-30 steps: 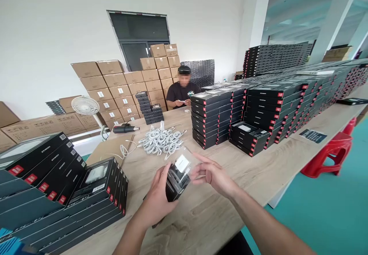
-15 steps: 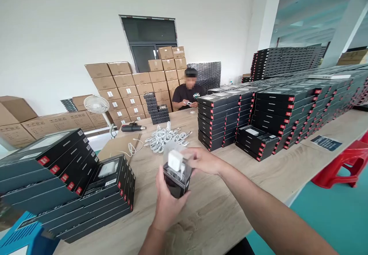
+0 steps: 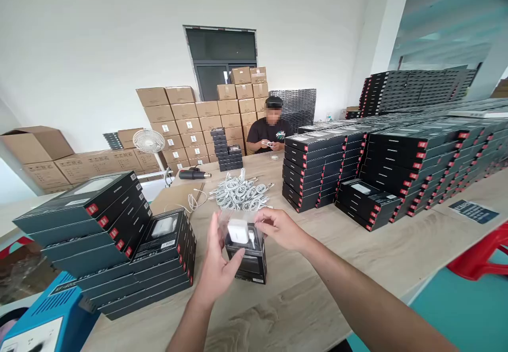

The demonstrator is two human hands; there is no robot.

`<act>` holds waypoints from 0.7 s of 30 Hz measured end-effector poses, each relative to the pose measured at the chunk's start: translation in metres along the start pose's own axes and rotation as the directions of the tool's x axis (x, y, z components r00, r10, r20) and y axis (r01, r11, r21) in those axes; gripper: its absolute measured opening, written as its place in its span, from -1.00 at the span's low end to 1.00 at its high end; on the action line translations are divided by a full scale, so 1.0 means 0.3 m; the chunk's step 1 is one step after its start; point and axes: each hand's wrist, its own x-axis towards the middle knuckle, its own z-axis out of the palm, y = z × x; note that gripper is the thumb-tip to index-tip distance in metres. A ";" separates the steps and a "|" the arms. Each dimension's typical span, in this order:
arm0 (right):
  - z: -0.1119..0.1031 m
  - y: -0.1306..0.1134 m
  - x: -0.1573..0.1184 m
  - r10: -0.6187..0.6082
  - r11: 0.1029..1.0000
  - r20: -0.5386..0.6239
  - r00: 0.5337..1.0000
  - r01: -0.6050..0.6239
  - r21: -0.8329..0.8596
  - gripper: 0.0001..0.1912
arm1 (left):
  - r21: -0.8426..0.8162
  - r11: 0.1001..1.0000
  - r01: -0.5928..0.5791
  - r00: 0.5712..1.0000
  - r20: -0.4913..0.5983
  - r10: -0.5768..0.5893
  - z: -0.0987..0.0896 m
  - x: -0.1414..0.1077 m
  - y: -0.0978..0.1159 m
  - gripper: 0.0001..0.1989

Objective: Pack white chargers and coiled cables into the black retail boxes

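Note:
A black box (image 3: 251, 267) stands upright on the wooden table, with a clear plastic cover around its upper part. Behind the plastic show a white charger (image 3: 238, 231) and a white cable plug (image 3: 251, 238). My left hand (image 3: 216, 267) is at the left side of the cover, thumb in front and fingers behind, holding it. My right hand (image 3: 280, 227) pinches the cover's upper right edge. White coiled cables (image 3: 240, 192) lie in a heap just beyond the box.
Stacked black boxes (image 3: 159, 256) stand on the left, and more stacks (image 3: 313, 169) fill the right. A heat gun (image 3: 193, 174) and a cardboard sheet (image 3: 174, 197) lie behind. Across the table sits a person (image 3: 270, 129). A blue machine (image 3: 67, 309) is at lower left.
The box now stands lower and more upright on the table. My left hand has moved up its side to the clear cover. The whole view has shifted slightly left.

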 end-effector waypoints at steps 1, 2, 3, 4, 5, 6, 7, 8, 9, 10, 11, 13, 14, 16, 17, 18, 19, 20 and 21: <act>0.002 -0.004 0.002 -0.004 1.000 0.003 1.000 0.004 -0.002 -0.88 | 0.025 0.999 -0.028 1.000 -0.001 0.028 -0.007 0.010 0.013 -0.07; 0.003 -0.006 0.004 -0.008 1.000 0.002 1.000 0.008 -0.001 -0.87 | 0.058 0.997 -0.052 0.999 0.000 0.052 -0.016 0.018 0.025 -0.09; 0.004 -0.004 0.006 -0.014 1.000 -0.004 1.000 0.014 -0.001 -0.87 | 0.093 0.993 -0.069 0.998 0.006 0.068 -0.026 0.024 0.036 -0.15; 0.005 -0.001 0.008 -0.019 1.000 -0.015 1.000 0.019 -0.001 -0.88 | 0.125 0.989 -0.079 0.997 0.022 0.076 -0.038 0.027 0.044 -0.24; 0.005 0.005 0.011 -0.020 1.000 -0.034 0.999 0.020 0.001 -0.88 | 0.150 0.985 -0.087 0.995 0.052 0.080 -0.049 0.026 0.047 -0.35; 0.005 0.011 0.013 -0.017 1.000 -0.060 0.998 0.017 0.007 -0.88 | 0.166 0.981 -0.097 0.992 0.091 0.083 -0.059 0.022 0.045 -0.47; 0.004 0.019 0.014 -0.007 1.000 -0.088 0.996 0.009 0.024 -0.88 | 0.177 0.978 -0.109 0.987 0.132 0.087 -0.067 0.014 0.038 -0.59; 0.004 0.028 0.014 0.011 0.998 -0.112 0.994 -0.005 0.056 -0.87 | 0.185 0.976 -0.116 0.982 0.171 0.084 -0.071 0.003 0.026 -0.68; 0.004 0.036 0.011 0.034 0.995 -0.131 0.991 -0.021 0.098 -0.85 | 0.192 0.975 -0.112 0.977 0.199 0.073 -0.070 -0.010 0.011 -0.73; 0.004 0.044 0.005 0.053 0.990 -0.148 0.988 -0.032 0.139 -0.83 | 0.191 0.977 -0.098 0.977 0.204 0.058 -0.065 -0.024 -0.007 -0.73; 0.005 0.053 -0.004 0.061 0.984 -0.171 0.983 -0.031 0.175 -0.81 | 0.175 0.982 -0.069 0.982 0.185 0.037 -0.056 -0.038 -0.024 -0.69; 0.010 0.068 -0.032 0.047 0.976 -0.250 0.967 0.009 0.220 -0.80 | 0.088 0.996 0.001 0.994 0.109 -0.011 -0.029 -0.063 -0.054 -0.53; 0.013 0.075 -0.050 0.024 0.974 -0.296 0.955 0.045 0.222 -0.80 | 0.035 0.999 0.029 0.997 0.071 -0.032 -0.014 -0.073 -0.064 -0.46; 0.019 0.087 -0.089 -0.039 0.980 -0.342 0.939 0.103 0.172 -0.83 | -0.027 0.998 0.048 0.999 0.016 -0.048 0.008 -0.085 -0.076 -0.43; 0.020 0.090 -0.106 -0.075 0.987 -0.333 0.940 0.118 0.112 -0.84 | -0.014 0.999 0.040 0.999 0.007 -0.040 0.014 -0.087 -0.078 -0.49; 0.021 0.091 -0.122 -0.112 0.991 -0.309 0.944 0.127 0.031 -0.86 | 0.028 0.999 0.026 1.000 0.006 -0.026 0.014 -0.088 -0.079 -0.57; 0.022 0.090 -0.134 -0.147 0.989 -0.277 0.950 0.136 -0.059 -0.86 | 0.088 0.996 0.003 1.000 0.013 -0.004 0.010 -0.088 -0.078 -0.64; 0.021 0.086 -0.143 -0.178 0.979 -0.248 0.952 0.146 -0.145 -0.86 | 0.155 0.988 -0.029 0.999 0.025 0.025 0.004 -0.086 -0.075 -0.70; 0.021 0.080 -0.150 -0.211 0.962 -0.223 0.952 0.163 -0.217 -0.86 | 0.219 0.974 -0.067 0.997 0.037 0.061 -0.004 -0.084 -0.071 -0.75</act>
